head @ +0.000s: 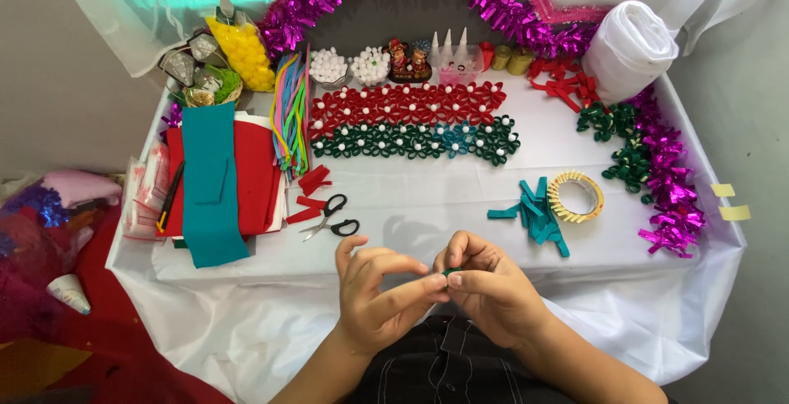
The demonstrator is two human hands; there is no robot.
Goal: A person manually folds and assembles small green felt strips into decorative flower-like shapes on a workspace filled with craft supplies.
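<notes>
While hands (pixel 436 285) pinch felt (pixel 450 272), scissors (pixel 331 217) nearby

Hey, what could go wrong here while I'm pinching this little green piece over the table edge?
1. The small green piece, pinched between the left hand and right hand, sits over your lap, past the table edge; a slip could drop it out of sight.
2. The scissors lie open just ahead of your hands; reaching forward might catch the blades.
</notes>
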